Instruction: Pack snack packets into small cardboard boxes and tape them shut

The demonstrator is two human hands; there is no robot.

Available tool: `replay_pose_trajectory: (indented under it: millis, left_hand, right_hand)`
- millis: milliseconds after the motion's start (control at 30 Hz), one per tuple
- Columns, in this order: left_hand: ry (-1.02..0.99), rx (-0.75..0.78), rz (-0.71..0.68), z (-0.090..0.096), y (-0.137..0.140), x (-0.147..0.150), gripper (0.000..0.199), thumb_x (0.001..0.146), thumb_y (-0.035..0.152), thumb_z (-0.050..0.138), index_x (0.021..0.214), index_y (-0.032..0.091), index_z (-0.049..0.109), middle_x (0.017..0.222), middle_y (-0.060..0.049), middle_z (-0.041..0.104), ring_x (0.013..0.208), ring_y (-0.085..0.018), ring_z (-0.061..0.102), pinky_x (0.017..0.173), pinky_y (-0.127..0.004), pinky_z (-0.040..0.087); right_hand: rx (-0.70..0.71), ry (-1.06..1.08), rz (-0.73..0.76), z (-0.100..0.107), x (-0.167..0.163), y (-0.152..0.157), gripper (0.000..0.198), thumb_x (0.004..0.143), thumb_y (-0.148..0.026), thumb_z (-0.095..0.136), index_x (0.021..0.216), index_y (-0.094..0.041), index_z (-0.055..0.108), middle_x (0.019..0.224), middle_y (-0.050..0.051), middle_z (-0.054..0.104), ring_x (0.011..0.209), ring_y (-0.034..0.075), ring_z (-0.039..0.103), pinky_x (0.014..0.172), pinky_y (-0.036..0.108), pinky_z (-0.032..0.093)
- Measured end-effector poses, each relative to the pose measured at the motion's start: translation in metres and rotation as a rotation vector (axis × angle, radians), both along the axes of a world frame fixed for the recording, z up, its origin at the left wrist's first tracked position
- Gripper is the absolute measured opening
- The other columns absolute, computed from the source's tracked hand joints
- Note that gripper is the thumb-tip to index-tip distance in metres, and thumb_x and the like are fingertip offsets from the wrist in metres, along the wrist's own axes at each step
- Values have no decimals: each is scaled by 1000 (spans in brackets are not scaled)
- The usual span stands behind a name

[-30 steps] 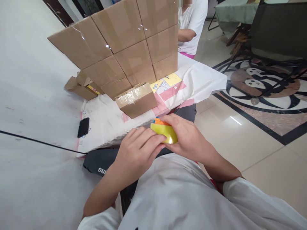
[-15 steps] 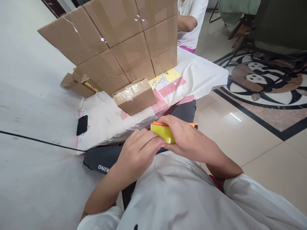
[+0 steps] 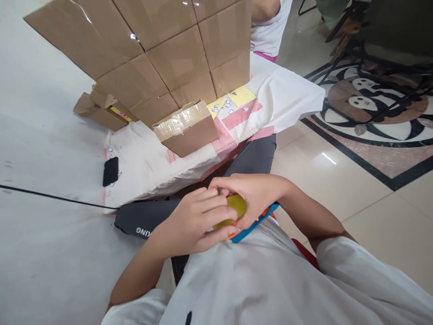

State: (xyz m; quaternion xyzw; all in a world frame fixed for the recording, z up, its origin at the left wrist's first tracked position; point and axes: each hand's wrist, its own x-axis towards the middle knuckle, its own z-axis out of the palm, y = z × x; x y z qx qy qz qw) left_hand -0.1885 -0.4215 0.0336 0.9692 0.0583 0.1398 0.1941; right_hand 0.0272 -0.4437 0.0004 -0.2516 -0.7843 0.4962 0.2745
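Observation:
Close to my lap, both hands are around a tape dispenser (image 3: 248, 231) with blue and orange parts. A roll of yellowish tape (image 3: 238, 206) sits on it, partly covered by fingers. My right hand (image 3: 255, 194) is closed around the dispenser and roll from the right. From the left, my left hand (image 3: 198, 219) curls its fingers over the roll, with the thumb low near the orange edge. Beyond my hands, a small taped cardboard box (image 3: 192, 135) stands on the cloth-covered table (image 3: 145, 158).
Stacked cardboard boxes (image 3: 179, 58) rise like a wall behind the small box. An opened carton (image 3: 101, 110) stands at the left, and a black phone (image 3: 110, 171) lies by the wall. Another person (image 3: 269, 34) is partly visible behind the stack. Dark chairs (image 3: 399, 40) stand at the right.
The dispenser has turned in my hands, so its blue side now shows nearer my body. My left fingers have moved over the roll. The view has tilted slightly downward.

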Motion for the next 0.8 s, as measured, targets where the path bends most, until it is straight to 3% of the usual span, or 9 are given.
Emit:
replay_pose_trajectory:
  millis: [200,333,600,800]
  left_hand:
    - [27,-225,69,-44,-13,-12,19,96,36,66,86,20,67,76,0,65,77,-14,58,74,-28,44]
    - [-59,-341,111,-63,-24,-20,10,96,29,66,91,19,68,78,-1,64,74,-14,57,72,-27,44]
    - [-61,-490,142,-71,-31,-26,4,95,24,66,94,20,66,82,-2,64,78,-14,55,75,-27,46]
    - [-19,-500,171,-71,-30,-25,16,98,28,62,85,19,63,81,-2,62,81,-15,55,76,-27,47]
  right_hand:
    - [-228,-42,123,-44,-11,0,57,63,-32,86,101,-22,46,83,-8,69,72,10,58,64,21,41]
    - [-319,-58,115,-54,-13,-5,55,64,-28,84,107,-22,49,87,-7,69,74,10,58,65,20,42]
    - [-369,-97,135,-55,-15,-5,51,66,-27,82,106,-21,51,82,-9,69,65,8,56,58,19,37]
    - [-361,-82,138,-59,-16,-3,49,67,-29,81,106,-22,51,85,-8,71,69,10,59,60,20,38]
